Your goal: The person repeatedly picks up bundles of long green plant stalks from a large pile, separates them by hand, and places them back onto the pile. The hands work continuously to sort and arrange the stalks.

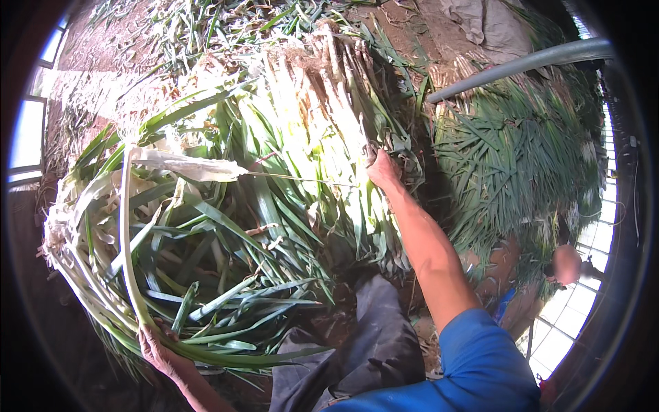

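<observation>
At the lower left, my left hand (159,349) is closed round the green part of a leek (125,226), whose pale stalk stands up with its root end at the top. A whitish strip of peeled skin (189,165) juts sideways from near that root end and thins to a thread toward the right. My right hand (384,170) is stretched out over a large heap of leeks (322,130), fingers curled at its right edge. What the right fingers hold, if anything, is hidden. Below the strip, more leeks with long green leaves (233,254) lie in a loose pile.
Another stack of leeks (508,165) lies to the right, with a grey metal pipe (522,69) slanting over it. Leaf scraps (199,27) litter the brown ground at the back. Part of a person (567,264) shows at the right edge. My knees (371,329) are close below the heap.
</observation>
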Tool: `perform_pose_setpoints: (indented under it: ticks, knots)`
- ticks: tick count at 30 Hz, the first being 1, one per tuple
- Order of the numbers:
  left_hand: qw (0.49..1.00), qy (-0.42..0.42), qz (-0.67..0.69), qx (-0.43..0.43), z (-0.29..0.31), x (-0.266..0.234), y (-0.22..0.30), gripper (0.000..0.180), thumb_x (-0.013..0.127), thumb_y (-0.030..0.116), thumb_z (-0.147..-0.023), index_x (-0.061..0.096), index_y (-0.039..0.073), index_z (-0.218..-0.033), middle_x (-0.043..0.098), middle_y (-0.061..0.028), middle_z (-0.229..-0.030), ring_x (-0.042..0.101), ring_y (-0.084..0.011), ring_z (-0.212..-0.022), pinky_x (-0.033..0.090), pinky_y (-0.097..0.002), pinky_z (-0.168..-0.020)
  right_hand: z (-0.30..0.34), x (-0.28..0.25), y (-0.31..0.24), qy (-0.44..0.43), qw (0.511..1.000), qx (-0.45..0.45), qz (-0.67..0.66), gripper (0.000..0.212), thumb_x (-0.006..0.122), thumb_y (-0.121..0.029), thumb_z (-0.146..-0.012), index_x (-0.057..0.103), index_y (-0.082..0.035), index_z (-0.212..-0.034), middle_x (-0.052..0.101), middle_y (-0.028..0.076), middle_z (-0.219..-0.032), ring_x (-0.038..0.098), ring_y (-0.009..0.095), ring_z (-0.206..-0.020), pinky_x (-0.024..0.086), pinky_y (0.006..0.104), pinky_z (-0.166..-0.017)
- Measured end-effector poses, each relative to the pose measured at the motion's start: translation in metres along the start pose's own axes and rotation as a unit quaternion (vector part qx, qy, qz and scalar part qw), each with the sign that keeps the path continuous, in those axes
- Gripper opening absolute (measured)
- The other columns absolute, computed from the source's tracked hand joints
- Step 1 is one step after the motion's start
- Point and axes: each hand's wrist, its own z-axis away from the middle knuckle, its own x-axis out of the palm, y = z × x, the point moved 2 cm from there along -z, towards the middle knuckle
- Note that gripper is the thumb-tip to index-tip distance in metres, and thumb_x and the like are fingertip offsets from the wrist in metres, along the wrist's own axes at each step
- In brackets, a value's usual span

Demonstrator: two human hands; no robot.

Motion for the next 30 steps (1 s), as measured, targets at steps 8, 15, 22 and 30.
perform_pose_setpoints:
  ticks: [8, 15, 22, 30]
  knots:
    - [0.997, -0.066, -0.021, 0.039, -0.008, -0.006, 0.024, 0.039, 0.058, 0.031, -0.111, 0.064, -0.003, -0.13, 0.068, -0.0085, -0.096, 0.054, -0.0093, -0.066, 0.041, -0.0228, -0.055, -0.036, 0.025, 0.039, -0.058, 0.992, -0.106, -0.049, 0.045, 0.075, -0.029, -0.082, 0.067, -0.004, -0.117, 0.075, 0.022, -0.111, 0.073, 0.039, -0.106, 0.056, 0.0461, -0.094]
    - [0.995, -0.05, -0.006, 0.084, -0.027, -0.049, 0.044, 0.041, 0.053, 0.034, -0.113, 0.063, -0.003, -0.126, 0.065, -0.0048, -0.097, 0.049, -0.0068, -0.069, 0.036, -0.022, -0.058, 0.004, 0.04, 0.021, -0.069, 0.96, -0.22, -0.156, 0.042, 0.079, -0.017, -0.073, 0.062, 0.002, -0.106, 0.07, 0.019, -0.088, 0.067, 0.031, -0.081, 0.056, 0.0414, -0.08]
    - [0.989, 0.09, 0.036, 0.113, -0.042, -0.089, 0.126, 0.038, 0.055, 0.028, -0.113, 0.062, -0.002, -0.135, 0.065, -0.0038, -0.107, 0.047, -0.006, -0.075, 0.039, -0.0198, -0.062, 0.092, 0.016, -0.119, -0.127, 0.963, -0.219, -0.092, 0.033, 0.069, -0.013, -0.076, 0.071, -0.001, -0.106, 0.077, 0.022, -0.098, 0.075, 0.034, -0.091, 0.057, 0.0444, -0.083]
    - [0.984, 0.093, -0.097, 0.114, -0.165, -0.283, 0.086, 0.042, 0.053, 0.024, -0.111, 0.057, -0.003, -0.142, 0.063, -0.0077, -0.118, 0.059, -0.0102, -0.085, 0.05, -0.0239, -0.069, 0.097, -0.012, -0.184, -0.058, 0.932, -0.256, -0.25, 0.028, 0.078, -0.023, -0.082, 0.071, -0.004, -0.102, 0.075, 0.016, -0.094, 0.072, 0.026, -0.083, 0.057, 0.0385, -0.079]
